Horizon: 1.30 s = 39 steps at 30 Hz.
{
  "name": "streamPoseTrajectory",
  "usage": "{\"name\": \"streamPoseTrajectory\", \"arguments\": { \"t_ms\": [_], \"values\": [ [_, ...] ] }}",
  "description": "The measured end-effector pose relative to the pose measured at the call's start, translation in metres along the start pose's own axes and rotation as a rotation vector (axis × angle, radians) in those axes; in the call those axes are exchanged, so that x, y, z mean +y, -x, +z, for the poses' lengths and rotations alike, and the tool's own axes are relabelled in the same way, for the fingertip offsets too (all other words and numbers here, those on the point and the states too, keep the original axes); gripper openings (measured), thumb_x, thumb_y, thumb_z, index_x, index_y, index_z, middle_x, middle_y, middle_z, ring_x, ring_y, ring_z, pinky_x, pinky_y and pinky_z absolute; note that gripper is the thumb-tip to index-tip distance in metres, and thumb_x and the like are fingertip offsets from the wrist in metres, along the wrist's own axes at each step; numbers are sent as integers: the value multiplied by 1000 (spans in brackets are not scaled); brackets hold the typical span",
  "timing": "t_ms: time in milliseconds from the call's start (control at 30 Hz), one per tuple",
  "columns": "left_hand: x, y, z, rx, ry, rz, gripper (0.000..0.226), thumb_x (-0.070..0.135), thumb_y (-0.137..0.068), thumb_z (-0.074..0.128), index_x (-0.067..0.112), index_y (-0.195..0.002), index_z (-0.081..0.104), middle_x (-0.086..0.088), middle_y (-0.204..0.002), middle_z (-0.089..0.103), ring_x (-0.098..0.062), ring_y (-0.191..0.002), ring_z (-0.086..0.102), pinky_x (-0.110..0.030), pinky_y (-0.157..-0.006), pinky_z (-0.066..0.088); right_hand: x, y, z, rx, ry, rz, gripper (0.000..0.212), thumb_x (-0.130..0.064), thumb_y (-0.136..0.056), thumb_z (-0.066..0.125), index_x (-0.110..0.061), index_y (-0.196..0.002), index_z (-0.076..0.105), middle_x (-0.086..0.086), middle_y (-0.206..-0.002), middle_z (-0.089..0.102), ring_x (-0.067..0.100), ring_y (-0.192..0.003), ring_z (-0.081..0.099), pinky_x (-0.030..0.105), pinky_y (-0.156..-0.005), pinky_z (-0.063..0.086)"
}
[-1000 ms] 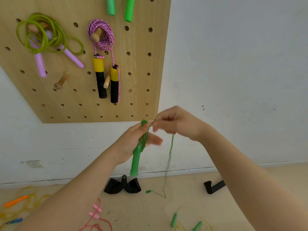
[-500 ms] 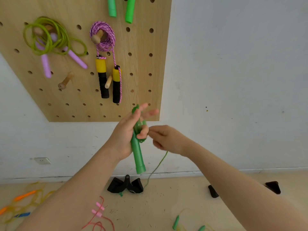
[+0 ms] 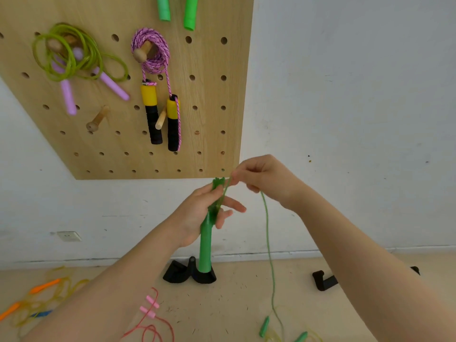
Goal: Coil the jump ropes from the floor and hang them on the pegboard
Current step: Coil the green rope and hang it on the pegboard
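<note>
Below hands: black stands (image 3: 190,274) | floor: pink rope (image 3: 150,322), orange rope (image 3: 37,296)

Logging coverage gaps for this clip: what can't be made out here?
Head view:
- Green rope coils on the left hand: blurred, so no turn count.
- Two green handles on the pegboard: cut by the top edge.
- Right hand pinch: fingertips hide it.
- Rope's far handle: uncertain.

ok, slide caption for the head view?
Left hand holds green jump rope coils; right hand pinches the cord below pegboard.
</note>
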State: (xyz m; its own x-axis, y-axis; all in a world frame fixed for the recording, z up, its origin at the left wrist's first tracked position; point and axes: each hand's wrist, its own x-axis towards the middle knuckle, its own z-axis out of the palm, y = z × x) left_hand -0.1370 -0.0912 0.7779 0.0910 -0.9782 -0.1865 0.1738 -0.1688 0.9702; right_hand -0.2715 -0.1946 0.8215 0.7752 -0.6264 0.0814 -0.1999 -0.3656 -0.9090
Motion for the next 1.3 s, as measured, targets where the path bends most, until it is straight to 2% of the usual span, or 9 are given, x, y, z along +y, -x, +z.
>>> {"name": "streamPoseTrajectory", "arguments": {
  "t_ms": [100, 267, 467, 600, 767, 933, 1133, 1200, 1300],
  "values": [
    [15, 6, 9, -148, 124, -28, 41, 32, -98, 30, 4, -102, 60, -2, -44, 45, -9, -33, 27, -44, -95, 49, 13, -4, -7, 107, -110, 45, 16, -18, -87, 62, -10, -72, 64, 8, -66, 51, 8, -53, 39, 18, -53, 35],
    [27, 8, 6, -323, 335, 66, 42, 36, -88, 44, 4, -104, 65, 5, -41, 36, -2, -29, 23, -38, -74, 56, 33, -5, 1, 33, -287, 112, 22, -18, -93, 53, -4, -78, 61, -5, -55, 43, 6, -47, 34, 20, -50, 29],
    [27, -20, -7, 125, 619, 230, 35, 24, -100, 32, 4, -124, 49, -1, -81, 71, -4, -36, 40, -31, -69, 58, 33, 0, 21, -94, 187, 116, 21, -21, -94, 50, -19, -84, 68, -9, -54, 50, 0, -44, 39, 19, -53, 36],
    [9, -37, -22, 385, 372, 176, 34, 24, -102, 29, 15, -132, 42, -6, -102, 70, -17, -69, 69, -39, -88, 50, 17, 5, 30, -349, 401, 122, 21, -24, -95, 48, -18, -105, 65, -10, -57, 52, 0, -47, 44, 11, -51, 36],
    [-13, -35, -30, 290, -79, 41, 31, 23, -102, 31, 23, -129, 47, 4, -95, 72, -20, -96, 67, -44, -101, 40, -8, 4, 18, -315, 358, -5, 21, -23, -91, 58, -5, -87, 66, -11, -54, 47, 1, -47, 39, 12, -51, 33],
    [-5, -10, -12, -68, 1, -23, 34, 17, -101, 30, 3, -117, 56, -2, -41, 44, -15, -37, 39, -43, -101, 43, -12, -7, -3, 20, 165, -92, 15, -16, -90, 58, -14, -77, 65, -16, -52, 50, 1, -50, 37, 10, -52, 32],
    [44, 7, -5, -415, 435, 38, 56, 44, -89, 37, 0, -112, 62, 8, -38, 36, -4, -31, 30, -37, -82, 54, 10, -11, 9, 53, 35, -82, 28, -13, -97, 43, -13, -75, 60, 0, -58, 48, 11, -53, 41, 23, -55, 37],
    [46, 6, -4, -362, 457, 122, 50, 38, -91, 39, 0, -120, 55, 6, -42, 41, -4, -34, 35, -34, -75, 56, 16, -9, 22, -31, 170, -75, 29, -15, -98, 41, -11, -75, 59, 9, -60, 51, 20, -55, 47, 32, -57, 42],
    [44, 0, -6, -75, 473, 178, 45, 27, -90, 42, 5, -130, 45, 4, -52, 42, -7, -41, 42, -36, -75, 57, 15, -1, 32, -225, 398, -39, 28, -18, -99, 38, -27, -76, 51, -6, -62, 53, -1, -52, 48, 19, -61, 37]
  ]
}}
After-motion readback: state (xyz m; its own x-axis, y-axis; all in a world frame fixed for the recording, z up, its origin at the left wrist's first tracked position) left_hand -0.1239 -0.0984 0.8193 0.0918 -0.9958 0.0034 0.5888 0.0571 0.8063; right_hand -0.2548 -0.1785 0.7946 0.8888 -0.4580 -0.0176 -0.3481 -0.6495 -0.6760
